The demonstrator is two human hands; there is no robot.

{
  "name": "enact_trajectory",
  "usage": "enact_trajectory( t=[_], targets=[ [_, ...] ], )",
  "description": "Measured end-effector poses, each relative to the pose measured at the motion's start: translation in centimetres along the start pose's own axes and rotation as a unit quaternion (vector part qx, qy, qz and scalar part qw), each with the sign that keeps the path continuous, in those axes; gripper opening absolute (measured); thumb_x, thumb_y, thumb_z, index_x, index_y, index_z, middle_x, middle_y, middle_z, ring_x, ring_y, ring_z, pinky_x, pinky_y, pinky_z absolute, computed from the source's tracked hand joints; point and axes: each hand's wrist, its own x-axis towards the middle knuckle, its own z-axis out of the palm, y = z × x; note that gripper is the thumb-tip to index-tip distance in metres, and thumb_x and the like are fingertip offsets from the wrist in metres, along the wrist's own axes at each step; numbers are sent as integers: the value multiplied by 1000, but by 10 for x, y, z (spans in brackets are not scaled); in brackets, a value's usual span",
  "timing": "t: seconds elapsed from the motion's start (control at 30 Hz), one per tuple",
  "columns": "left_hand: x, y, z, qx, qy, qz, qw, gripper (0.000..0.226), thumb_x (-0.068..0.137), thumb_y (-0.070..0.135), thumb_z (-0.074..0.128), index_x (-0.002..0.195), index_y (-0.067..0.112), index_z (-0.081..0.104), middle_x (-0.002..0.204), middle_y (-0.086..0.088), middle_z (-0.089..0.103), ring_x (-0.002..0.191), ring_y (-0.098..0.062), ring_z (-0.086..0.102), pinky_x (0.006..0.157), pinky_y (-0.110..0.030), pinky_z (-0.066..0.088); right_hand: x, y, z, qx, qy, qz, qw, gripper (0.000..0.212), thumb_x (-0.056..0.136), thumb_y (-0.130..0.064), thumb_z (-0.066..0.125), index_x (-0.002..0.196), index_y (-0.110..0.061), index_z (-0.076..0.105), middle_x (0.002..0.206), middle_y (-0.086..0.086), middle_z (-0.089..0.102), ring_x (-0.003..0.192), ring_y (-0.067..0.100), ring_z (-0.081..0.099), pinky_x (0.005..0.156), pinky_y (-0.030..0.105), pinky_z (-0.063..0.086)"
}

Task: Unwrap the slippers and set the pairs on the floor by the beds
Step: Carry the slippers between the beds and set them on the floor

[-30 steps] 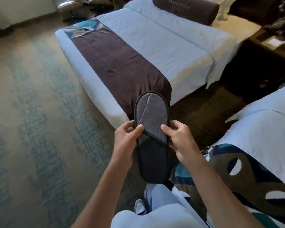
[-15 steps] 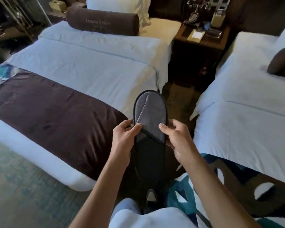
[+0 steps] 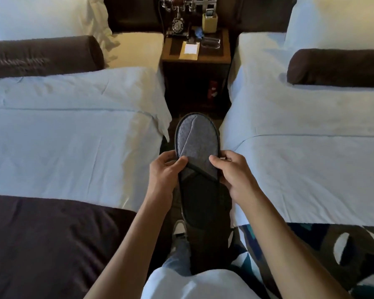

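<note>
While left hand and right hand pinch the grey slipper at centre frame, lower it level onto the floor strip between beds.

Left bed: white duvet, brown runner lower left, brown bolster upper left. Right bed: brown bolster, patterned runner. Nightstand top centre: telephone, notepad.
</note>
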Motion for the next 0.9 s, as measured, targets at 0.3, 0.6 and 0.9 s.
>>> enact_trajectory(
  t=[0.3, 0.6, 0.9],
  targets=[
    [112, 62, 35, 19, -69, 3, 997, 30, 88, 13, 71, 116, 5, 65, 96, -10, 75, 88, -22, 76, 75, -35, 61, 91, -65, 4, 57, 47, -3, 997, 37, 74, -37, 73, 106, -19, 72, 110, 3, 75, 106, 28, 70, 94, 49, 57],
    [191, 68, 94, 5, -54, -17, 998, 33, 89, 12, 70, 120, 4, 63, 98, -14, 75, 90, -25, 75, 78, -37, 60, 180, -92, -26, 48, 31, -6, 998, 27, 80, -31, 71, 104, -18, 72, 108, 3, 75, 105, 26, 70, 92, 49, 58],
    [276, 27, 118, 7, -49, -41, 998, 40, 88, 16, 70, 126, 4, 60, 109, -16, 74, 97, -26, 74, 80, -37, 60, 274, -76, -28, 10, 19, 8, 1000, 24, 82, -32, 68, 99, -15, 72, 103, 6, 76, 101, 27, 70, 90, 50, 59]
  ],
)
